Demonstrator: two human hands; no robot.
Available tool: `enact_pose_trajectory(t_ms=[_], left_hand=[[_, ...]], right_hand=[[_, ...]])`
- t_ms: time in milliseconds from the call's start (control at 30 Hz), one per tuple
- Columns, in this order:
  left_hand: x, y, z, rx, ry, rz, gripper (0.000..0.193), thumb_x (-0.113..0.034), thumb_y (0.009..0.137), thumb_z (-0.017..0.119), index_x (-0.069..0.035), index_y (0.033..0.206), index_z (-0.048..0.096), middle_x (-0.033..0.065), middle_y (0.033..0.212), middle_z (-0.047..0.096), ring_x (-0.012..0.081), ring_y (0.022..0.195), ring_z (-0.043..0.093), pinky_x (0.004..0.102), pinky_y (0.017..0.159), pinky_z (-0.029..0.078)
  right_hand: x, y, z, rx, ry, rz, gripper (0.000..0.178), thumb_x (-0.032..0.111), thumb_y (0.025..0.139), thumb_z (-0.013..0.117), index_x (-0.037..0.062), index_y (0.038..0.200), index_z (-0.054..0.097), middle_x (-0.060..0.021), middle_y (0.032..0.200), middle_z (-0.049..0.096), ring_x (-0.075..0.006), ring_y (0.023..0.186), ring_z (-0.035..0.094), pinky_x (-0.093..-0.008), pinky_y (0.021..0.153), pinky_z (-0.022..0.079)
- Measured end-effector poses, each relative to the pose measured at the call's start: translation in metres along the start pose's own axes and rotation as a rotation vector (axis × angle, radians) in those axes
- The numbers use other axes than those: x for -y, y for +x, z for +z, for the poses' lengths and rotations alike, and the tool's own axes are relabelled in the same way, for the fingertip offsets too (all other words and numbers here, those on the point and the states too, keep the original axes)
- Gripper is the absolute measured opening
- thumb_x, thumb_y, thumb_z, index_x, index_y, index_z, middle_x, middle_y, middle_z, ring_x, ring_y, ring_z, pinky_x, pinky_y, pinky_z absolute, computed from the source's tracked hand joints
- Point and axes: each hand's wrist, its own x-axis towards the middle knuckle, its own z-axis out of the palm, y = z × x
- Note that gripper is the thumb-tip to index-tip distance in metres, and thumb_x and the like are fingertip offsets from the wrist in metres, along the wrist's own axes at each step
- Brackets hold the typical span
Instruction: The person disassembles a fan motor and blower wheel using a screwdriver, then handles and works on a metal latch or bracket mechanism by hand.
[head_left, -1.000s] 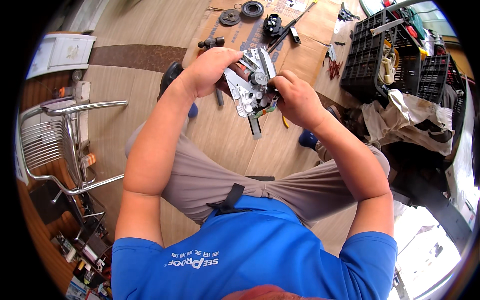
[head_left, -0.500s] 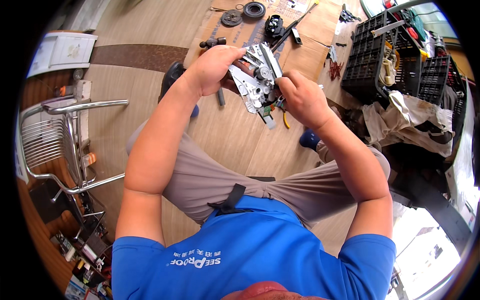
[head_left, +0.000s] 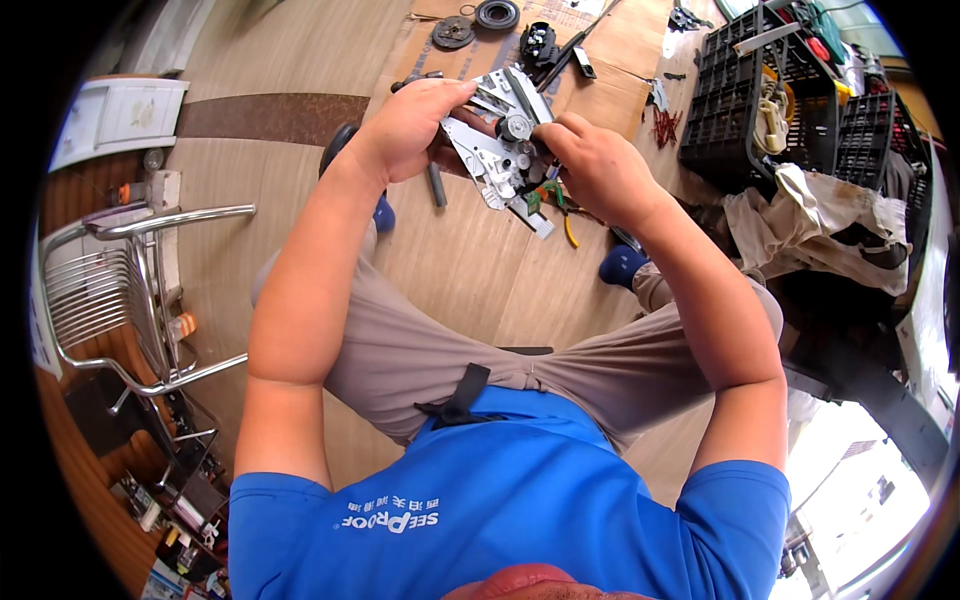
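Both hands hold up a silver metal mechanism (head_left: 482,150) in front of me, above the floor. It has open plates, round gears and a small green circuit board (head_left: 534,201) at its near end. My left hand (head_left: 408,132) is closed round its left side, thumb on top and some fingers hidden beneath. At the right edge, beside the gears, my right hand (head_left: 600,168) has its fingers curled in against the mechanism. Its fingertips are partly hidden, so a small item between them cannot be ruled out.
Beyond my hands lies flattened cardboard (head_left: 625,100) with a black ring-shaped part (head_left: 496,14), a round disc (head_left: 453,33) and a black component (head_left: 539,44). A hammer (head_left: 437,186) and yellow-handled pliers (head_left: 571,232) are on the floor. Black crates (head_left: 730,110) stand right, a metal chair (head_left: 150,215) left.
The mechanism and both hands have moved slightly away from me and to the left. Its gears show more fully now beside my right fingers. The grip of both hands looks the same.
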Motion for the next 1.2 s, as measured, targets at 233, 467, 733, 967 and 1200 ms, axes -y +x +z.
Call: enact_pose_trajectory(t_ms=[233, 467, 733, 967, 1200], left_hand=[[-0.003, -0.001, 0.001, -0.069, -0.084, -0.035, 0.035, -0.028, 0.101, 0.041, 0.001, 0.110, 0.058, 0.0142, 0.093, 0.070, 0.0237, 0.077, 0.070, 0.0406, 0.063, 0.061], [-0.003, -0.001, 0.008, -0.094, -0.120, 0.051, 0.034, -0.027, 0.103, 0.039, 0.000, 0.113, 0.057, 0.0144, 0.097, 0.069, 0.0248, 0.081, 0.070, 0.0439, 0.067, 0.061], [-0.011, -0.010, 0.006, -0.023, 0.005, 0.087, 0.035, -0.031, 0.102, 0.041, -0.002, 0.115, 0.056, 0.0154, 0.099, 0.069, 0.0242, 0.081, 0.070, 0.0425, 0.065, 0.062], [-0.006, -0.014, -0.003, 0.023, -0.086, 0.176, 0.037, -0.030, 0.103, 0.039, 0.001, 0.117, 0.054, 0.0157, 0.099, 0.067, 0.0246, 0.082, 0.070, 0.0392, 0.066, 0.062], [0.000, -0.011, -0.004, 0.053, -0.066, 0.250, 0.034, -0.028, 0.103, 0.042, 0.001, 0.116, 0.055, 0.0138, 0.098, 0.068, 0.0205, 0.083, 0.070, 0.0346, 0.066, 0.061]], right_hand=[[0.009, 0.002, 0.004, -0.110, -0.227, -0.022, 0.013, 0.010, 0.082, 0.056, 0.0052, 0.093, 0.050, -0.0109, 0.085, 0.055, -0.0253, 0.069, 0.064, -0.0361, 0.055, 0.052], [0.003, 0.005, 0.009, -0.206, -0.246, 0.045, 0.011, 0.008, 0.085, 0.053, 0.0068, 0.095, 0.049, -0.0103, 0.084, 0.055, -0.0262, 0.072, 0.064, -0.0366, 0.058, 0.053], [-0.005, 0.018, -0.033, 0.058, 0.348, 0.063, 0.034, -0.005, 0.077, 0.059, 0.0018, 0.110, 0.060, -0.0190, 0.098, 0.066, -0.0391, 0.092, 0.063, -0.0425, 0.079, 0.050], [0.002, 0.025, -0.035, 0.032, 0.559, 0.160, 0.027, 0.000, 0.080, 0.071, 0.0011, 0.107, 0.064, -0.0122, 0.086, 0.067, -0.0193, 0.080, 0.065, -0.0299, 0.075, 0.051], [0.005, 0.023, -0.033, 0.007, 0.499, 0.227, 0.027, 0.001, 0.078, 0.074, 0.0021, 0.103, 0.064, -0.0121, 0.083, 0.065, -0.0199, 0.075, 0.062, -0.0309, 0.071, 0.050]])
